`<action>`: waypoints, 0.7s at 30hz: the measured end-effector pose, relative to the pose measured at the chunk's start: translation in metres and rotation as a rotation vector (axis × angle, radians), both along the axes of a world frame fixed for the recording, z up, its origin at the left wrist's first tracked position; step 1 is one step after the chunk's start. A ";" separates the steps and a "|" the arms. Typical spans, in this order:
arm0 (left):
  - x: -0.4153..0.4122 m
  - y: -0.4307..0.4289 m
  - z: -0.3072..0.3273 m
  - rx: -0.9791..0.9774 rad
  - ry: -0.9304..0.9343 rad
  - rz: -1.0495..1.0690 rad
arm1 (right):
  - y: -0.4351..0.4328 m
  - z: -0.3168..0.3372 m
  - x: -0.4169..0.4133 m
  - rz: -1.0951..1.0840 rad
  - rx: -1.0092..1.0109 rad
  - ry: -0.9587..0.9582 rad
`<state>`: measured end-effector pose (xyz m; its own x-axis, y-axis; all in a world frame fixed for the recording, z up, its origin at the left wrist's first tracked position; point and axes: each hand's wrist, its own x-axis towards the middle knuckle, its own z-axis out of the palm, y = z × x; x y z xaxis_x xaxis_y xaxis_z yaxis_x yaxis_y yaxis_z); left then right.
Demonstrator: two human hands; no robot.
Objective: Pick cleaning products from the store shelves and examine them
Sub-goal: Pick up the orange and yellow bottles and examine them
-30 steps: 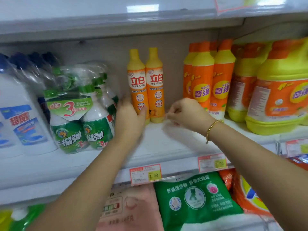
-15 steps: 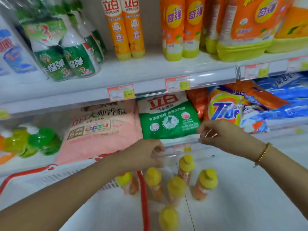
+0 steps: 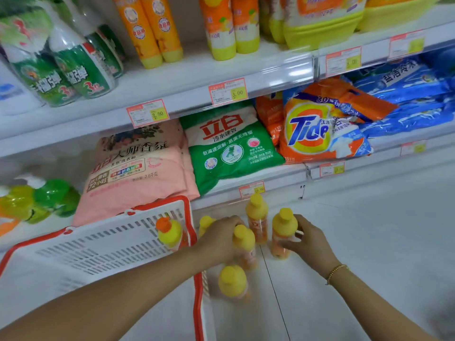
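Gripping one yellow-capped orange plastic bottle (image 3: 243,242) with left hand (image 3: 218,236), second bottle (image 3: 283,230) with right hand (image 3: 309,242), just beside red-rimmed white plastic basket (image 3: 98,244). Risk of toppling neighbouring bottles (image 3: 232,279) through hasty lifting.

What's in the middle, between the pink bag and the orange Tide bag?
A green bag with red letters lies between the pink bag and the Tide bag, on the same shelf. The head view shows it.
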<state>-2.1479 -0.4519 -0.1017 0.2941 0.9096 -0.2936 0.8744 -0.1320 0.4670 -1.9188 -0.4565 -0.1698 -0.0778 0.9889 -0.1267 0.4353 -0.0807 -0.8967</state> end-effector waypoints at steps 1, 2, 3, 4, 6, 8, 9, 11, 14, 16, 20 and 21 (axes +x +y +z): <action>0.000 0.001 0.000 0.004 0.003 -0.002 | -0.002 0.000 -0.001 -0.018 0.019 0.006; 0.001 0.000 0.003 0.005 0.005 -0.015 | -0.004 0.002 -0.001 -0.025 0.026 -0.002; 0.001 -0.001 0.005 0.006 0.006 -0.035 | -0.005 0.006 0.000 -0.027 0.034 -0.008; 0.002 -0.004 0.010 0.011 0.006 -0.061 | -0.005 0.014 0.002 -0.033 0.042 -0.013; 0.000 -0.008 0.025 0.032 -0.001 -0.107 | -0.003 0.037 0.008 -0.055 0.080 -0.010; -0.004 -0.010 0.056 0.075 -0.043 -0.110 | -0.001 0.076 0.014 -0.083 0.146 -0.006; -0.008 -0.010 0.077 0.107 -0.081 -0.091 | 0.001 0.101 0.016 -0.085 0.194 -0.005; -0.021 -0.010 0.130 0.173 -0.172 -0.022 | 0.003 0.160 0.015 -0.067 0.305 -0.011; -0.044 -0.014 0.214 0.336 -0.361 0.017 | 0.006 0.248 0.002 -0.026 0.510 0.065; -0.066 -0.011 0.265 0.481 -0.478 0.044 | 0.013 0.296 -0.011 -0.002 0.648 0.187; -0.109 0.014 0.345 0.777 -0.439 0.093 | 0.046 0.358 -0.050 0.061 0.882 0.366; -0.115 0.022 0.359 0.805 -0.444 0.092 | 0.058 0.366 -0.062 0.051 0.917 0.359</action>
<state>-2.2625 -0.4299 0.2575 0.1452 0.8156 0.5601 0.6602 -0.5015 0.5591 -1.9803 -0.3987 0.1962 -0.0067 0.6869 0.7267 0.1088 0.7229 -0.6823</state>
